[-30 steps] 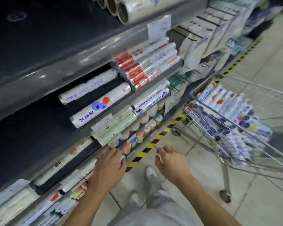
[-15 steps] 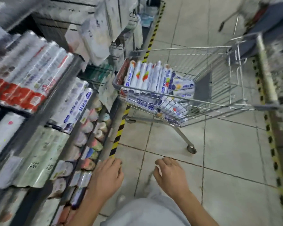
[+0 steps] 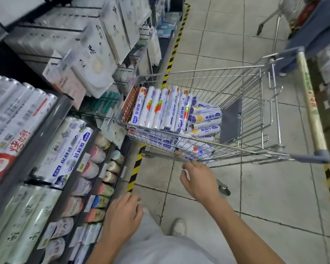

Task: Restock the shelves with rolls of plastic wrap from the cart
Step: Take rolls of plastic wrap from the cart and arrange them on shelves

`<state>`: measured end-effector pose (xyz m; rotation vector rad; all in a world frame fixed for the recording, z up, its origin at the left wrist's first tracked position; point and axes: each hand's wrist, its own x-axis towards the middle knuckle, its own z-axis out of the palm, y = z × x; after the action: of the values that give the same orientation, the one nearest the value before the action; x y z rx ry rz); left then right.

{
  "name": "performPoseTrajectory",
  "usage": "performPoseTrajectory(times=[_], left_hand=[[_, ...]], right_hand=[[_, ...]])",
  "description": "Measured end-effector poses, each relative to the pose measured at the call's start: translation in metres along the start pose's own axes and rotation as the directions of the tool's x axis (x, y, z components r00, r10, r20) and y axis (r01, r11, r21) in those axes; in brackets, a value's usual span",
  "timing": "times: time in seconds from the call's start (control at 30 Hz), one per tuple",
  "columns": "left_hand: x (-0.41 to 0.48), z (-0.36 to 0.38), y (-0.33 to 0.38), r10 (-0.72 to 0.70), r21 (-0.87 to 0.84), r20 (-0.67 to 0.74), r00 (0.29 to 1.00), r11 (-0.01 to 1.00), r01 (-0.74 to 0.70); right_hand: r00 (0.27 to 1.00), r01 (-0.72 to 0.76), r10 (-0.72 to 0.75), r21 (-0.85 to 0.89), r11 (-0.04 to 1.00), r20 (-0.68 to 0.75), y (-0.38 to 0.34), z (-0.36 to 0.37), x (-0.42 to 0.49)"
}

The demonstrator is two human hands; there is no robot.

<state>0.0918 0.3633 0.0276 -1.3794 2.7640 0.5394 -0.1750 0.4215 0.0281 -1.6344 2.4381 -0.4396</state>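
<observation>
dim, soft-focus frame, blurred and warped edges

Right hand near roll-laden cart

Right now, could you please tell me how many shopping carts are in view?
2. One shopping cart, holding rolls of plastic wrap, stands beside the shelves; a second cart, only partly in frame, is at top right. More may be hidden.

Wire cart on tiled floor, heaped with plastic-wrap rolls; beside it, shelves bearing shelved rolls
</observation>
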Motion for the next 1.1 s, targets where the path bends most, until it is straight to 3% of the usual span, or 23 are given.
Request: performPoseTrajectory(times=[0.17,0.37,0.57,0.73,0.9,1.1], left_hand=[[0.056,-0.005,-0.015,-0.069,-0.071,0.053,0.996,0.995,0.073],[0.162,-0.023,-0.043,-0.018,-0.082,0.066,0.998,0.996,0.024],[0.283,-0.05,-0.044,0.195,-0.03,0.053,0.979,0.981,-0.194],[0.368,-0.062,-0.013,0.292,-0.05,0.069,0.954,0.956,-0.289],[0.418,-0.054,0.015,0.315,-0.037,0.094,0.944,0.949,-0.313],[0.426,-0.022,0.034,0.243,0.011,0.201,0.949,0.968,-0.25]], right_hand=[[1.0,0.007,-0.006,-0.067,0.998,0.007,0.003,-0.001,0.093],[1.0,-0.005,0.004,-0.098,0.995,-0.018,0.004,0.007,0.156],[0.989,-0.145,0.147,-0.094,0.985,0.021,0.006,0.017,0.174],[0.971,-0.228,0.235,-0.115,0.967,0.047,0.02,0.025,0.177],[0.953,-0.262,0.271,-0.077,0.962,0.138,0.055,0.028,0.195],[0.887,-0.276,0.277,-0.058,0.96,0.37,0.111,0.046,0.231]])
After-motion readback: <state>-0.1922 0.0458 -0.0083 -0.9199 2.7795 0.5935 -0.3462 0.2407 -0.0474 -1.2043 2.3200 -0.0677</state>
